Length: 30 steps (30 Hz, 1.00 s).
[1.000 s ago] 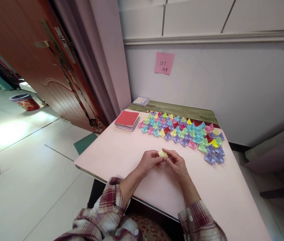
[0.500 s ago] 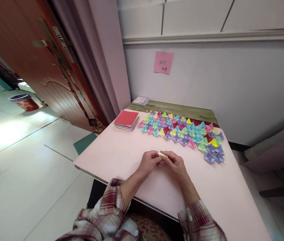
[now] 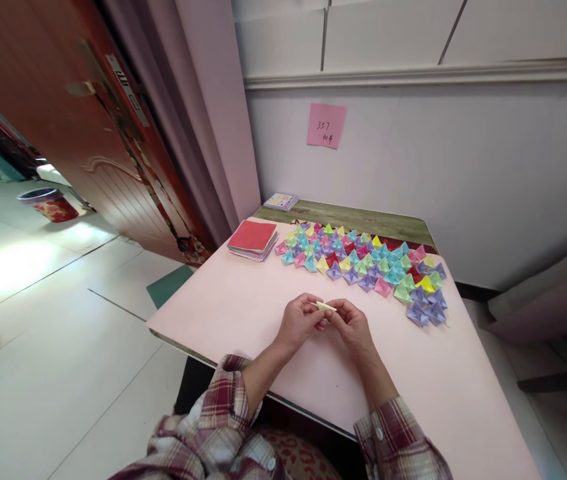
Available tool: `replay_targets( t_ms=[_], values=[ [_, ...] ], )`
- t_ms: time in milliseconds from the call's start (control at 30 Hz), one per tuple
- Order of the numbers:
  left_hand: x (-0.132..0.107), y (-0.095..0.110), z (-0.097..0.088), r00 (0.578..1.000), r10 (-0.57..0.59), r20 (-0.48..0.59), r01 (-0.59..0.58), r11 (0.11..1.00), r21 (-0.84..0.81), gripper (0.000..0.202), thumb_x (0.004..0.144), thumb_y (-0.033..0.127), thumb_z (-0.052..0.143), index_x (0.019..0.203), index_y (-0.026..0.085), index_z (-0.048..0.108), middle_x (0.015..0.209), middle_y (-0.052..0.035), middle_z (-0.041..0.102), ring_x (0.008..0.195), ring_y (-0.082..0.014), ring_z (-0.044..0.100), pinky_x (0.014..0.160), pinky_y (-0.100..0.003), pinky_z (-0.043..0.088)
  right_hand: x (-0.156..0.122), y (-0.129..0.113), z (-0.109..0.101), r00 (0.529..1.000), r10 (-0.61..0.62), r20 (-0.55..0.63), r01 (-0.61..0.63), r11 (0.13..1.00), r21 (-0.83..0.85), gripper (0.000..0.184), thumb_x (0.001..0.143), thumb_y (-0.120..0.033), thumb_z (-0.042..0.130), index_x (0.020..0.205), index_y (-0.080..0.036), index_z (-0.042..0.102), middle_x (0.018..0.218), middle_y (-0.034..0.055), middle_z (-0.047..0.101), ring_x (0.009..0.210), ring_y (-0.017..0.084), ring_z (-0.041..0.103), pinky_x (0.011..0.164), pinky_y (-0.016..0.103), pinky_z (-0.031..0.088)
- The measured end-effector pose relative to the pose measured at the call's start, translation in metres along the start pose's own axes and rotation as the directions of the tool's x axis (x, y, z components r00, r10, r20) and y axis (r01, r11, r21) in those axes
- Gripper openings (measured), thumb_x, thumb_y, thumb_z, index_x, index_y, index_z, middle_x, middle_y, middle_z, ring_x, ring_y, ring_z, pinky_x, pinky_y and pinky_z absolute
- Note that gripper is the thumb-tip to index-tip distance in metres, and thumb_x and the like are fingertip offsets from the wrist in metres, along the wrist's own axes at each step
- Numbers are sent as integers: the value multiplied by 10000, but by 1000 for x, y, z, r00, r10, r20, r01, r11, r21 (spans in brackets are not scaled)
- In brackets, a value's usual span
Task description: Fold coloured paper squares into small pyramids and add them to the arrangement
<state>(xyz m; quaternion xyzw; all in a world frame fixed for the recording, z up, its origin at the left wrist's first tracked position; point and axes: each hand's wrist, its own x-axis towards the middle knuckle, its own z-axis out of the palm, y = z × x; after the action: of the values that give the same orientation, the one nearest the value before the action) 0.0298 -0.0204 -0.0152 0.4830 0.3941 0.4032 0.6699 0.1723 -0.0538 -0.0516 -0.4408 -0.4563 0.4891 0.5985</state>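
Observation:
A small piece of pale yellow folded paper [image 3: 325, 307] is pinched between the fingertips of both hands, above the pink tabletop [image 3: 213, 297]. My left hand [image 3: 299, 321] grips its left end, and my right hand [image 3: 351, 325] has the right end between thumb and fingers. Part of the paper is hidden behind the fingers. Beyond the hands, rows of folded paper pieces [image 3: 358, 260] in purple, blue, green, pink, yellow and red cover the back of the table. To their left lies a stack of square paper sheets [image 3: 252, 237] with a red one on top.
A small pack [image 3: 281, 201] lies at the table's back left corner, by the wall. On the wall is a pink note [image 3: 326, 125] with handwriting. A red bin [image 3: 49, 203] stands on the floor near the wooden door [image 3: 88, 127].
The yellow paper has tilted slightly and shows more between the fingertips. Both hands have shifted only a little; the other things on the table stay put.

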Motion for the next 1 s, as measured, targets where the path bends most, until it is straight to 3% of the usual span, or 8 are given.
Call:
replay_targets(
  t_ms=[300, 467, 667, 1000],
  values=[
    [-2, 2, 0, 997, 72, 15, -72, 997, 5, 342, 647, 378, 805, 785, 142, 600, 621, 1, 638, 544, -124, 616, 547, -254, 524, -1, -5, -4, 998, -23, -67, 17, 996, -90, 272, 740, -444, 755, 860, -205, 704, 801, 40, 719, 741, 198, 656, 696, 324, 532],
    [0, 2, -2, 996, 72, 44, -76, 993, 92, 358, 667, 410, 786, 846, 146, 624, 650, -1, 631, 546, -119, 597, 546, -244, 498, 1, 0, -9, 994, -65, -92, 47, 981, -186, 251, 762, -436, 737, 853, -203, 712, 798, 33, 722, 712, 182, 645, 675, 298, 509],
    [1, 8, -9, 980, 182, 80, -198, 927, 318, 275, 742, 402, 726, 848, 150, 694, 705, -25, 636, 652, -126, 575, 613, -221, 458, 0, -3, -8, 994, -46, -95, 31, 987, -156, 252, 772, -442, 724, 838, -201, 691, 774, 26, 702, 722, 178, 627, 666, 280, 489],
    [0, 10, -8, 985, 150, 80, -167, 943, 286, 224, 776, 386, 673, 766, 164, 649, 641, -6, 626, 578, -119, 574, 583, -222, 456, -2, -6, -2, 999, 21, -27, -22, 999, -40, 284, 765, -458, 733, 861, -196, 677, 799, 27, 680, 749, 176, 624, 691, 286, 501]
  ],
)
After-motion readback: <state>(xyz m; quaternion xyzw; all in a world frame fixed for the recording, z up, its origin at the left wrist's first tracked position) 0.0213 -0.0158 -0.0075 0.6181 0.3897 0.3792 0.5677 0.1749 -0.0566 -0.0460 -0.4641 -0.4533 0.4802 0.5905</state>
